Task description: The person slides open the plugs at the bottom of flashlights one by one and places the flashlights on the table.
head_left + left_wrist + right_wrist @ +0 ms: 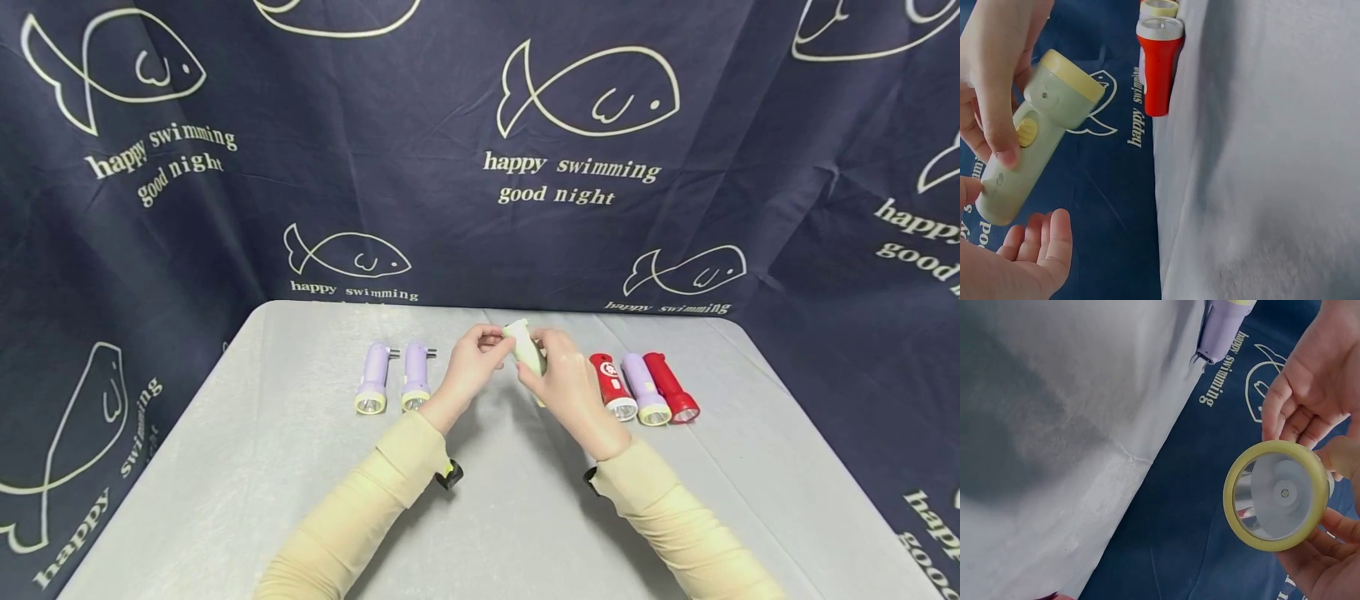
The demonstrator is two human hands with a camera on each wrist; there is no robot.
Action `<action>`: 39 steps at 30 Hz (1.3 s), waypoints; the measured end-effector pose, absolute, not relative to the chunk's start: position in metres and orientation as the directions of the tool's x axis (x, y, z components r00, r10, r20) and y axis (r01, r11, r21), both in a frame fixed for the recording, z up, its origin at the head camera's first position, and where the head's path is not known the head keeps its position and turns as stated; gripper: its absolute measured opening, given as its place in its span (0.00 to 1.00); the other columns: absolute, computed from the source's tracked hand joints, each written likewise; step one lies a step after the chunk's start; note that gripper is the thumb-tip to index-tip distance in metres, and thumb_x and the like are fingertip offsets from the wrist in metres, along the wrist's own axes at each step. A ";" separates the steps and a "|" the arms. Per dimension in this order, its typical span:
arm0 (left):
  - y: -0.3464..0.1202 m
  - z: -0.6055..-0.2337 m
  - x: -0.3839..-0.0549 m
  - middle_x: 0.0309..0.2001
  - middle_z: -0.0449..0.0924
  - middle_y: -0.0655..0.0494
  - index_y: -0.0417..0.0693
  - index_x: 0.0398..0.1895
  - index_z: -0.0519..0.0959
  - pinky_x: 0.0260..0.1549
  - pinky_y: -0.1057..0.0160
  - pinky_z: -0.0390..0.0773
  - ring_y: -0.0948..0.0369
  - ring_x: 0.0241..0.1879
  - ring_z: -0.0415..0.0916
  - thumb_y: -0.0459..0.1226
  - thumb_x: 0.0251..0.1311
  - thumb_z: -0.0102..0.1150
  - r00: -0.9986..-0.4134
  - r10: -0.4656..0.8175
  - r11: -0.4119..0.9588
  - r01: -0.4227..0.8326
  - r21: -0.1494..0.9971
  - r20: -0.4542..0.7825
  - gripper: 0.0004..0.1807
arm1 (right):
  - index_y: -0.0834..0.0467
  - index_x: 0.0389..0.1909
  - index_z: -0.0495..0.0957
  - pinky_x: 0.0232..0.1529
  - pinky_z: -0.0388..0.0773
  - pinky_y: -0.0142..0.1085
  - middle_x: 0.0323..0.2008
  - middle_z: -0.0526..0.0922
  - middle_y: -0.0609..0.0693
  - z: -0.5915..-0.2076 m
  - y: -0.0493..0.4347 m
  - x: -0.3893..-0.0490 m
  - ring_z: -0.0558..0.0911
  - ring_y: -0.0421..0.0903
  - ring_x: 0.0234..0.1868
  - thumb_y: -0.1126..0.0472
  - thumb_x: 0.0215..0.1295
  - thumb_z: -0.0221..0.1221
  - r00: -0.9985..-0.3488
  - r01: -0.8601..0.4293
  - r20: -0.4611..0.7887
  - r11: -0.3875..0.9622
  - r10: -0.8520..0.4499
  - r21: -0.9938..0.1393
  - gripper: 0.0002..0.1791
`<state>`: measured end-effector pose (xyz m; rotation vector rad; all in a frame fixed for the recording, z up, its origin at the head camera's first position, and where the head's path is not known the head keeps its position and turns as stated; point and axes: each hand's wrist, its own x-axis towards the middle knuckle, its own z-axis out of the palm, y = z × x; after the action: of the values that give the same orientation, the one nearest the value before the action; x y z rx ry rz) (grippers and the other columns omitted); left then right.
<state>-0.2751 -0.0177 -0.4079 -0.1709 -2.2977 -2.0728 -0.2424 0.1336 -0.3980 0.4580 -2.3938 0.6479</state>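
My right hand (562, 371) grips a pale green flashlight (1035, 144) with a yellow rim, held up over the far part of the table. In the left wrist view the right thumb lies beside its yellow switch (1027, 132). The lens (1275, 495) faces the right wrist camera. My left hand (472, 362) is at the flashlight's tail end, thumb tip right at its edge. Its other fingers (1057, 240) are loosely bent and apart from the body in the left wrist view.
Left of my hands, two lavender flashlights (372, 375) with metal prongs lie on the grey table (495, 517). On the right lie a red flashlight with a white rim (611, 383), a lavender one (643, 387) and another red one (670, 385). A dark blue fish-print cloth (450, 167) hangs behind.
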 end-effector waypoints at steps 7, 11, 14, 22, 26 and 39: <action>-0.016 -0.404 -0.273 0.38 0.77 0.49 0.37 0.47 0.74 0.35 0.63 0.83 0.63 0.34 0.78 0.39 0.58 0.62 -0.997 0.036 -0.003 0.065 0.998 0.065 0.18 | 0.58 0.46 0.75 0.21 0.76 0.44 0.36 0.80 0.52 -0.401 0.133 -0.242 0.80 0.48 0.30 0.58 0.48 0.68 -0.731 -0.484 0.657 0.820 -0.186 -0.306 0.23; -0.015 -0.401 -0.271 0.36 0.77 0.50 0.37 0.46 0.74 0.36 0.62 0.83 0.62 0.31 0.78 0.38 0.57 0.62 -0.998 0.031 -0.042 0.057 0.998 0.058 0.17 | 0.58 0.46 0.74 0.20 0.76 0.44 0.36 0.80 0.52 -0.401 0.133 -0.241 0.80 0.48 0.30 0.58 0.48 0.68 -0.721 -0.491 0.666 0.820 -0.191 -0.296 0.23; -0.014 -0.398 -0.270 0.35 0.76 0.51 0.36 0.46 0.73 0.36 0.62 0.83 0.62 0.29 0.79 0.37 0.58 0.61 -0.999 0.034 -0.065 0.039 0.997 0.041 0.16 | 0.59 0.46 0.74 0.20 0.76 0.44 0.36 0.80 0.51 -0.402 0.133 -0.241 0.80 0.48 0.30 0.58 0.48 0.68 -0.714 -0.498 0.672 0.816 -0.194 -0.295 0.23; -0.015 -0.398 -0.271 0.35 0.74 0.52 0.32 0.49 0.72 0.38 0.57 0.83 0.61 0.29 0.79 0.33 0.59 0.60 -0.998 0.049 -0.079 0.022 0.997 0.026 0.17 | 0.59 0.46 0.74 0.23 0.78 0.44 0.36 0.79 0.52 -0.403 0.133 -0.241 0.81 0.48 0.31 0.58 0.49 0.69 -0.688 -0.529 0.694 0.801 -0.212 -0.280 0.23; -0.017 -0.397 -0.270 0.36 0.74 0.51 0.32 0.50 0.72 0.39 0.57 0.83 0.62 0.32 0.78 0.32 0.59 0.60 -0.996 0.057 -0.079 0.062 0.995 0.066 0.18 | 0.60 0.46 0.74 0.23 0.78 0.42 0.37 0.80 0.53 -0.402 0.133 -0.242 0.80 0.47 0.30 0.57 0.49 0.70 -0.681 -0.554 0.696 0.782 -0.228 -0.286 0.24; -0.032 -0.392 -0.268 0.41 0.80 0.46 0.38 0.48 0.76 0.42 0.60 0.81 0.58 0.41 0.78 0.34 0.57 0.63 -0.952 0.135 0.139 0.291 0.946 0.273 0.16 | 0.64 0.43 0.76 0.35 0.83 0.39 0.34 0.82 0.55 -0.394 0.140 -0.244 0.83 0.50 0.34 0.65 0.49 0.70 -0.733 -0.632 0.644 0.567 -0.219 -0.527 0.20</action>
<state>-0.2677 -0.0320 -0.3919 -0.4289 -2.2760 -1.9378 -0.2436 0.1402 -0.3940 0.6809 -2.2833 1.0566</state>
